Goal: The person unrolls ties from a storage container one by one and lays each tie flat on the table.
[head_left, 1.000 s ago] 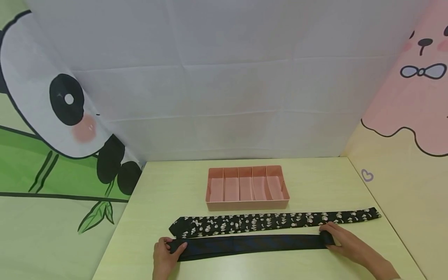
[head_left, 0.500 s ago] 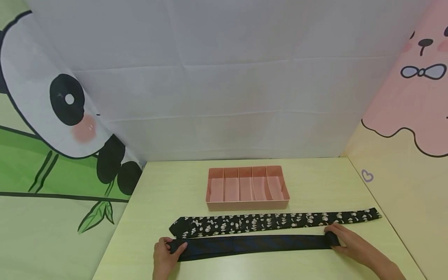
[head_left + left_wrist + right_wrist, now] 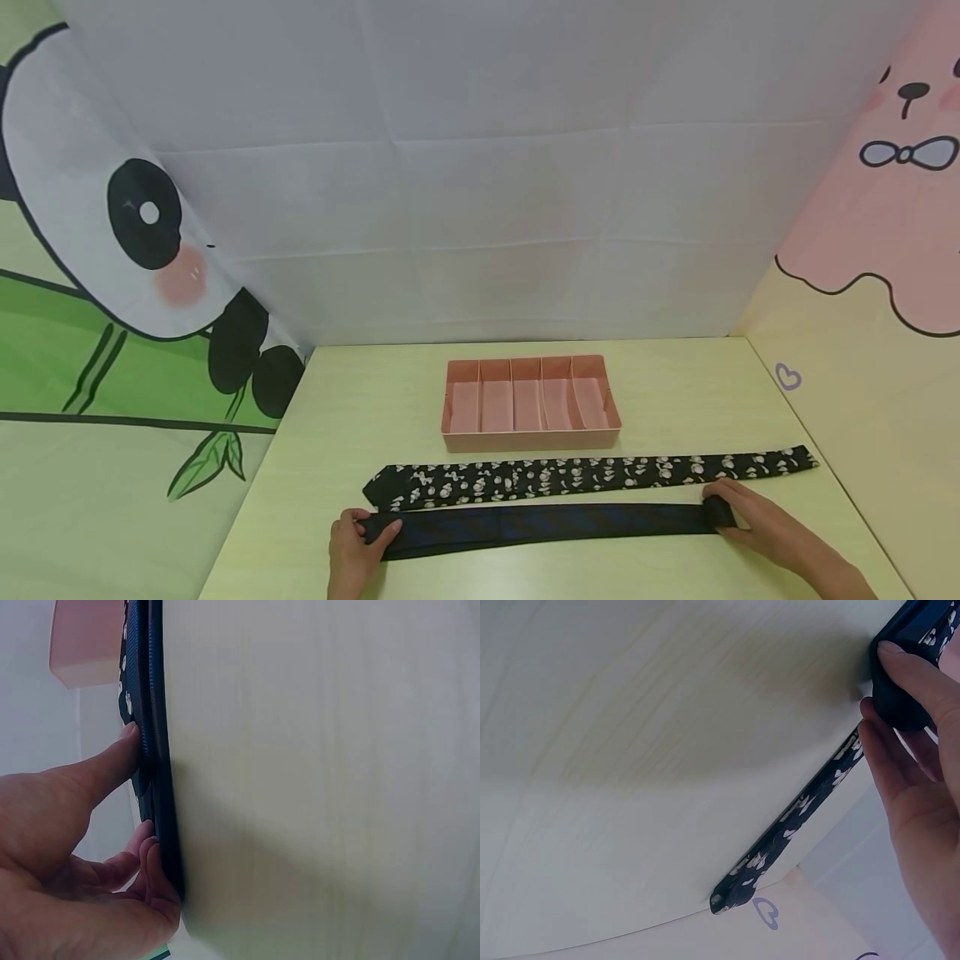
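Note:
A dark navy necktie (image 3: 555,522) lies flat from side to side near the front of the table. At its left end my left hand (image 3: 354,552) pinches it, thumb on top and fingers at the far edge. The right end is wound into a small roll (image 3: 720,512), which my right hand (image 3: 772,529) holds between thumb and fingers; in the right wrist view the rolled part (image 3: 896,697) is seen close up. Just behind lies a black necktie with a white floral-looking pattern (image 3: 570,477), stretched out and untouched by the left hand. My right fingertips are close to its lower edge.
A pink box (image 3: 531,440) with several compartments stands behind the ties on the pale yellow table (image 3: 360,400). A white cloth (image 3: 495,192) hangs at the back, and printed panels stand left and right.
My right hand has shifted slightly to the right with the roll, and the flat stretch of the navy necktie has grown longer. The left hand has stayed in place.

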`<state>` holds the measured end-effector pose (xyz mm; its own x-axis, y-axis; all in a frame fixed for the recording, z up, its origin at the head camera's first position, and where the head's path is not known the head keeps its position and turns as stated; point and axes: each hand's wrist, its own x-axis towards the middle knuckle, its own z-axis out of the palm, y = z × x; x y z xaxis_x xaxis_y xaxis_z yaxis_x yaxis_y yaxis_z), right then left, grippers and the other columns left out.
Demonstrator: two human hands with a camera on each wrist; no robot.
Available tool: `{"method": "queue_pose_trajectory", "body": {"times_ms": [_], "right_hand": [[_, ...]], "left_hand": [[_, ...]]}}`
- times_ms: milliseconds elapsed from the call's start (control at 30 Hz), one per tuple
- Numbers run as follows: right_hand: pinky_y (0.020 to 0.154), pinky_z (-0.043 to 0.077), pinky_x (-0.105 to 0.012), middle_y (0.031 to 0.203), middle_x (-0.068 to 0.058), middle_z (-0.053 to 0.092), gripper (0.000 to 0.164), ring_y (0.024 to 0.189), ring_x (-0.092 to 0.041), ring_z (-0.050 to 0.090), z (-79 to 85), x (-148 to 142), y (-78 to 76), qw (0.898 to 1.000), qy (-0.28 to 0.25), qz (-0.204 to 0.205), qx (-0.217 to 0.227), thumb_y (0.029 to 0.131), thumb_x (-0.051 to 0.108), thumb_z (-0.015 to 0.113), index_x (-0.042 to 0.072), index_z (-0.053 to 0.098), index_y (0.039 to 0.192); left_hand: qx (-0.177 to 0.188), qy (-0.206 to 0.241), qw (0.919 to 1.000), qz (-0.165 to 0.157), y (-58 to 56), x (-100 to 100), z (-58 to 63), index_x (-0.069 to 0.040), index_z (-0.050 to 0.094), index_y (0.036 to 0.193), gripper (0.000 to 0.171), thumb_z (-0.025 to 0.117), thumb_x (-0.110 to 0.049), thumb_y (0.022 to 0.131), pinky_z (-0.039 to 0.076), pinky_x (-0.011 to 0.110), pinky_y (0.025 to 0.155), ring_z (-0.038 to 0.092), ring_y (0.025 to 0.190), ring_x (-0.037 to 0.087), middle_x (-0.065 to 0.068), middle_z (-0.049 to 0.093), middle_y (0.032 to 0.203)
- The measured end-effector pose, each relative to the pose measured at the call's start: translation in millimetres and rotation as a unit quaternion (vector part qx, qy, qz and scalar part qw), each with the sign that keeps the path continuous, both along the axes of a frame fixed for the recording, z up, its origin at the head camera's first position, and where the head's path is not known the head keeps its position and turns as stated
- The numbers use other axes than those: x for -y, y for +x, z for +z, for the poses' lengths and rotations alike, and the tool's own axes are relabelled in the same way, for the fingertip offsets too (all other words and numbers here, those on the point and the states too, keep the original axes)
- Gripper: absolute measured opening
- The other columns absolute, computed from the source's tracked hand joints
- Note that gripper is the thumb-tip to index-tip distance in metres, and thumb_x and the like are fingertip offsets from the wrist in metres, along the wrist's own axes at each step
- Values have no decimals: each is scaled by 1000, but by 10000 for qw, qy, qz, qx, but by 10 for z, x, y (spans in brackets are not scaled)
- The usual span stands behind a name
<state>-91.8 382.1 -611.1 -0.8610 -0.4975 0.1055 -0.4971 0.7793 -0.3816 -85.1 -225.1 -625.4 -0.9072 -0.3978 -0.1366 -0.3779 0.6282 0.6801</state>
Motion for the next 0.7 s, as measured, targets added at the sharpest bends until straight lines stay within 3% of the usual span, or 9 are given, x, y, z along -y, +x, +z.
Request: {"method": "queue_pose_trajectory", "body": {"times_ms": [200, 500, 700], "right_hand": [[82, 57, -44, 115, -7, 67, 52, 104, -24, 66, -23, -28, -7, 9998, 94, -66, -164, 72, 8, 90, 9, 64, 117], [88, 53, -54, 121, -18, 67, 52, 108, -42, 64, 51, -45, 9, 9982, 184, -412, 406, 75, 8, 88, 4, 62, 120], [81, 57, -45, 115, -8, 64, 51, 100, -29, 66, 3, -84, 4, 9994, 187, -278, -87, 72, 8, 90, 8, 62, 115]], "left_hand": [[9, 11, 10000, 20, 2, -3, 5, 7, 46, 114, 56, 85, -21, 84, 41, 43, 78, 46, 90, 32, 18, 43, 96], [-13, 6, 10000, 22, 5, 1, -1, 6, 46, 114, 57, 85, -22, 84, 42, 44, 79, 46, 91, 32, 18, 43, 97], [0, -62, 10000, 10, 8, 1, -8, 6, 46, 114, 58, 86, -24, 84, 41, 43, 78, 45, 91, 32, 18, 43, 96]]}}
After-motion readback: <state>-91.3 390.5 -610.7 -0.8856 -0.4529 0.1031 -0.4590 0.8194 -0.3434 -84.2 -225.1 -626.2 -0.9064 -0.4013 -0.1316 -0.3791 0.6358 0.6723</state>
